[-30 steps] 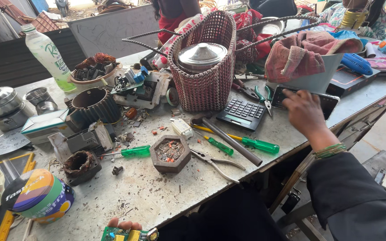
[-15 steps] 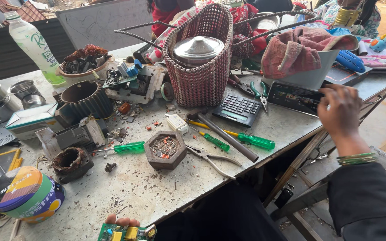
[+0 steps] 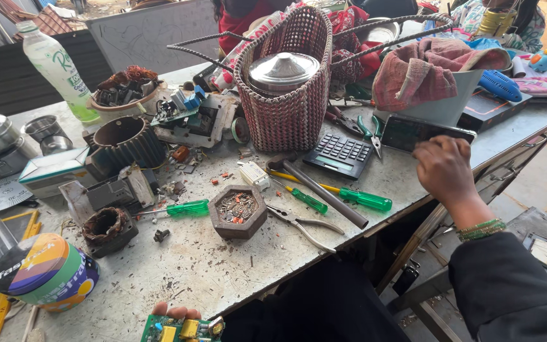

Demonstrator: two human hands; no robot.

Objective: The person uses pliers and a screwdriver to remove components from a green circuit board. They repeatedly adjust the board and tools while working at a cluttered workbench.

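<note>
Of the hands, the left hand [image 3: 175, 312] is clamped on a small green circuit board [image 3: 182, 329], judged light, brittle, best held by its edges, while the right hand [image 3: 444, 170] hovers loosely curled over a flat dark phone [image 3: 432, 132] right of the woven basket [image 3: 289, 114].

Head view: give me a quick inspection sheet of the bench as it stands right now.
Surface: grey metal table, scratched, strewn with small debris.
Job's things: green circuit board at the bottom edge, held in the left hand; dark phone-like device lies by the right hand.
Clutter: woven basket holding a steel lidded pot; calculator; hammer; green-handled screwdrivers; pliers; hexagonal tray of bits; motor stator; plastic bottle; tape rolls.
Grippers: left hand grips the board; right hand hovers above the table edge, holding nothing.
Cables: nothing seen.
Surroundings: pink cloth over a white tub; another person seated behind the basket.
</note>
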